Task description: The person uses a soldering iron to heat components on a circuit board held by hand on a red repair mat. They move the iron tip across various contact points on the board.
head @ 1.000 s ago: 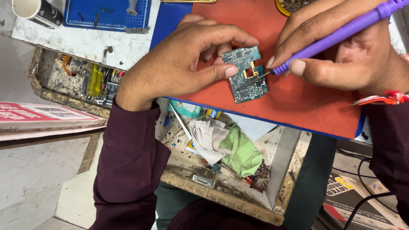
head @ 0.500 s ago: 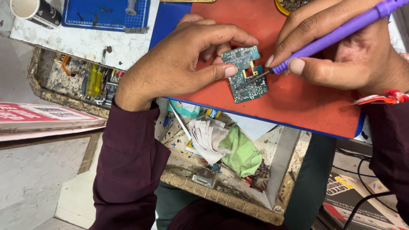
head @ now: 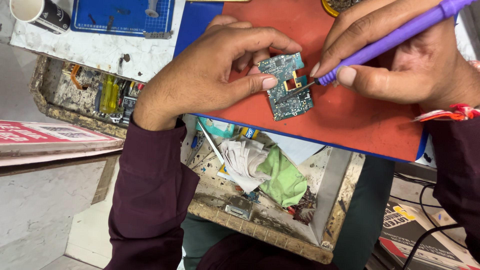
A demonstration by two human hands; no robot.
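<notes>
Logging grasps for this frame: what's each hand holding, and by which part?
Left hand pins the small circuit board by its left edge, thumb on top. Right hand pinches the purple soldering iron low on its handle, near the tip.

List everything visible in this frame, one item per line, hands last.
circuit board: 1, teal-green, on the red mat
purple tool: 1, metal tip on the board
red mat: 1, on the bench
blue mat: 1, upper left
cup: 1, white inside, top left
drawer: 1, open, below the bench
green cloth: 1, in the drawer
white cloth: 1, in the drawer
left hand: pinches the board
right hand: grips the tool
</notes>
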